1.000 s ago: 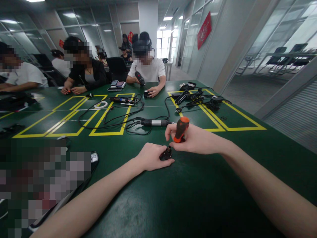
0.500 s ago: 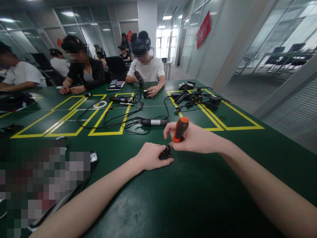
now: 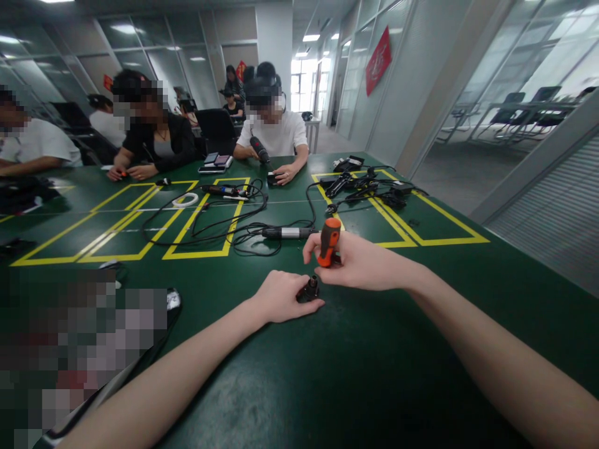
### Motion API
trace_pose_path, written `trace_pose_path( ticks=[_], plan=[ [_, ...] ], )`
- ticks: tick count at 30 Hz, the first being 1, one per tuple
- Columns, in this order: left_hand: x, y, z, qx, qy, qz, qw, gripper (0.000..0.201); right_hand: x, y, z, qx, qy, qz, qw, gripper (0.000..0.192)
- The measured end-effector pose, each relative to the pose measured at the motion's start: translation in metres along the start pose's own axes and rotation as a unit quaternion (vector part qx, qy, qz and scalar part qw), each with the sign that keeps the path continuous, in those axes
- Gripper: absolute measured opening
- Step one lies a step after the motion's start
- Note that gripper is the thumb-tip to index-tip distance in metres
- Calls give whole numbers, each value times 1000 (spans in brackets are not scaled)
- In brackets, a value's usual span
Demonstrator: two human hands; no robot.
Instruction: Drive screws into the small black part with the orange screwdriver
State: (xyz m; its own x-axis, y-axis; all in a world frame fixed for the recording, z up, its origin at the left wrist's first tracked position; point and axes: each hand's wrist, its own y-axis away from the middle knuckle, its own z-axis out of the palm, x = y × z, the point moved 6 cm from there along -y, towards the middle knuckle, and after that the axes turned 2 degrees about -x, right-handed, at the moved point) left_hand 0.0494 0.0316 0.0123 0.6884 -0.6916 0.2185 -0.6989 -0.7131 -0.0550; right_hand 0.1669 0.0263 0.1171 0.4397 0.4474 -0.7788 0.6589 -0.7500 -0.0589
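A small black part [image 3: 309, 290] sits on the green table [image 3: 355, 374], pinned under the fingertips of the left hand [image 3: 281, 298], which is curled around its near side and holds it steady. Directly above the part stands a screwdriver with an orange and black handle [image 3: 329, 241], gripped in the closed right hand [image 3: 360, 265]; its shaft is hidden by the fingers, so whether the tip is seated in the part cannot be told. Compared with half a second ago the handle stands more upright and has slid a little toward the part, and the right hand has turned slightly about it, while the left hand and the part have kept their place. That reads as the driver being worked on the part, the work under way rather than finished.

Just beyond the part lies a black and silver cylindrical tool [image 3: 286, 232] with its black cable [image 3: 224, 231] looping across the yellow floor-tape rectangles [image 3: 196, 252]. Farther beyond and to the right of the part is a heap of black adapters and leads [image 3: 369, 187]. At the far edge a person in a white shirt [image 3: 276, 134] holds a dark tool; another in black [image 3: 159, 143] sits to the left of them.
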Motion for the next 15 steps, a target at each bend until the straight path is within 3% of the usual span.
trace_pose_path(
  ticks=[9, 15],
  plan=[
    [0, -1, 0, -6, -2, -3, 1000, 44, -5, -2, 0, 7, 22, -24, 999, 3],
    [0, -1, 0, -7, 1, -2, 1000, 42, -5, 0, 1, 0, 5, -19, 1000, 17]
  ],
)
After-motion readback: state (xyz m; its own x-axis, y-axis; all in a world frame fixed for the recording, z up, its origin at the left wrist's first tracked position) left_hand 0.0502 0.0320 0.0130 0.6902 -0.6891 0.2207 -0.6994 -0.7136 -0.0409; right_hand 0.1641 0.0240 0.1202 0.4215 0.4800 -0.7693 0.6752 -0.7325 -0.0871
